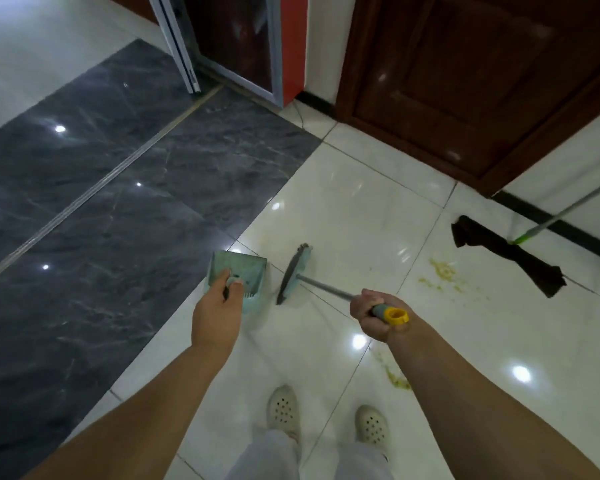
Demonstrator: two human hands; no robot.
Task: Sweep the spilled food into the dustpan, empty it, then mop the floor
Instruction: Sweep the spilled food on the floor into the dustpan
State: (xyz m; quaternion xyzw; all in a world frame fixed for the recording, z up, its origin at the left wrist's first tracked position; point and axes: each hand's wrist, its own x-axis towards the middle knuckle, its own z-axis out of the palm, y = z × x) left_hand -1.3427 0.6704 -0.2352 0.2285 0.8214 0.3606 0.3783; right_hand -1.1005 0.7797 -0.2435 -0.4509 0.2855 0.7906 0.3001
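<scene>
My left hand (216,313) grips the top of a pale green dustpan (238,271), which hangs upright over the white tiles. My right hand (378,315) is closed around the grey and yellow handle of a broom; its pale green head (296,273) with dark bristles points away from me, just right of the dustpan. Yellowish spilled food (444,271) is smeared on the white floor to the right of the broom. A second smear (395,375) lies near my right forearm. A mop with a dark cloth head (510,254) leans against the wall at the right.
A dark wooden door (465,81) stands at the back right. Dark grey marble tiles (101,202) cover the floor on the left, crossed by a metal strip. A glass door frame (187,46) is at the back. My two feet in white perforated shoes (283,408) stand on the white tiles.
</scene>
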